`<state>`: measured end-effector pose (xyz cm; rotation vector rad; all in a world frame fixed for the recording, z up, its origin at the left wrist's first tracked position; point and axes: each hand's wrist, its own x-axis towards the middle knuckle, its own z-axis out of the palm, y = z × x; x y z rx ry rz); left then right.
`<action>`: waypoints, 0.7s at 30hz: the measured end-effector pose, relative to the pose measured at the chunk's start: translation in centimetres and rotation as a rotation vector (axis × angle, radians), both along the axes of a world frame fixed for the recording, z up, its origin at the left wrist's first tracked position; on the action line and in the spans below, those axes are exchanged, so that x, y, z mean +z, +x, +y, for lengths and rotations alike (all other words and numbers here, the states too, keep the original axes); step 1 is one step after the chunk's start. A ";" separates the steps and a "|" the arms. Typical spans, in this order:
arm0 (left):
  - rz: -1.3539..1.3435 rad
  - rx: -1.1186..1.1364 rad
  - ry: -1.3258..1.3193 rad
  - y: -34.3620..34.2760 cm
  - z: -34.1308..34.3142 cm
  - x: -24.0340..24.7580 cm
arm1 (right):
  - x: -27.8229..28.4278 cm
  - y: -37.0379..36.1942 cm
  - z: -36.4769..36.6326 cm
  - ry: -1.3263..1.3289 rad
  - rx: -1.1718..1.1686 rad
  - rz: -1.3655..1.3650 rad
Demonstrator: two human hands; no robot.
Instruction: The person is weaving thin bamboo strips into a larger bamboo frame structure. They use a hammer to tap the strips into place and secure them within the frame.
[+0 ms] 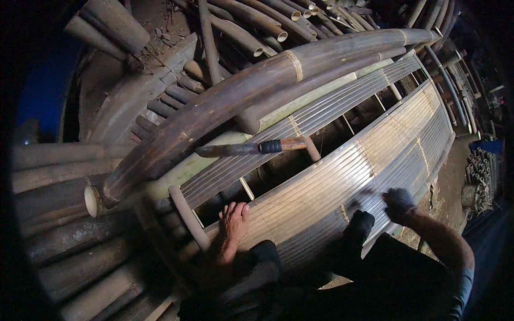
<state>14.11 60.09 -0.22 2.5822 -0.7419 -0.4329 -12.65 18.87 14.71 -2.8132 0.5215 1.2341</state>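
diagonally, slatted panel (332, 179), long axis pointing upper right

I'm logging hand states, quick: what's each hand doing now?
Left hand: open, at the edge of the slatted panel.
Right hand: blurred; grip cannot be told.

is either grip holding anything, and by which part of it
Left grip rests on the slatted panel, apparently not clasping it; right grip is too blurred to tell.

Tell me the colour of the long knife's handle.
The handle is brown, with a black wrap at its left end; the head view shows it best.
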 end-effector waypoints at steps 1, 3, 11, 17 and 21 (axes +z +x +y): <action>-0.024 -0.007 0.006 0.0 0.0 -0.2 | -1.0 3.0 2.1 0.090 0.054 -0.123; 0.012 -0.013 -0.001 -0.1 0.1 -0.5 | -3.2 8.1 7.1 0.220 0.054 -0.460; 0.315 0.161 -0.103 -0.3 0.2 -1.5 | -8.7 18.4 22.5 0.383 -0.152 -0.914; 0.500 0.077 -0.315 0.2 0.3 -2.9 | -11.5 19.0 25.4 0.189 0.009 -0.720; 0.492 0.056 -0.234 0.4 0.3 -3.1 | -10.7 20.5 26.2 0.149 0.055 -0.572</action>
